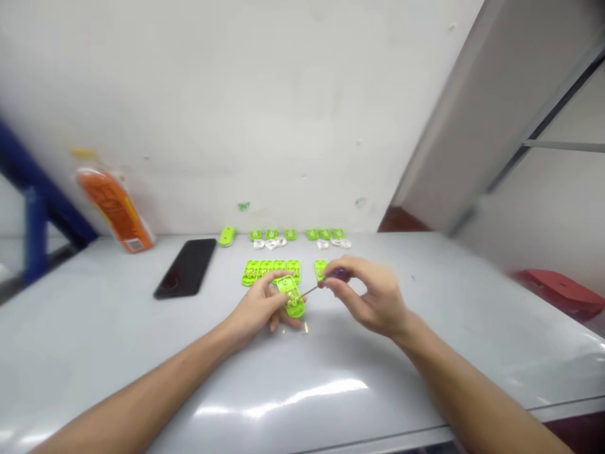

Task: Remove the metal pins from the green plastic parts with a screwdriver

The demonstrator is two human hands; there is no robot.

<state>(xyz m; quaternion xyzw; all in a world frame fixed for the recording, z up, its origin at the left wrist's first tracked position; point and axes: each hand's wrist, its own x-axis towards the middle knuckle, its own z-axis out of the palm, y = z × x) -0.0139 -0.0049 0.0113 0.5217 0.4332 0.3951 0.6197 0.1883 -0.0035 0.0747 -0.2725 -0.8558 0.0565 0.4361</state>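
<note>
My left hand (259, 307) grips a bright green plastic housing (293, 308), tilted up above the table, with small brass-coloured parts inside it. In my right hand (373, 293) is a screwdriver (339, 273) with a dark purple handle. Its thin shaft points left and its tip reaches the brass parts in the housing; whether it touches a screw is too small to tell. Behind my left hand lies a row of similar green housings (251, 271), several fitted with brass parts. Another green housing (320, 268) is partly hidden by my right hand. Small brass pieces (305, 327) lie below my left hand.
A black phone (186, 268) lies left on the grey table (142, 353). An orange bottle (113, 208) stands against the white wall. Along the back are small green pieces (290, 234), white pieces (270, 244) and a green cover (227, 236). A red stool (560, 291) is at right.
</note>
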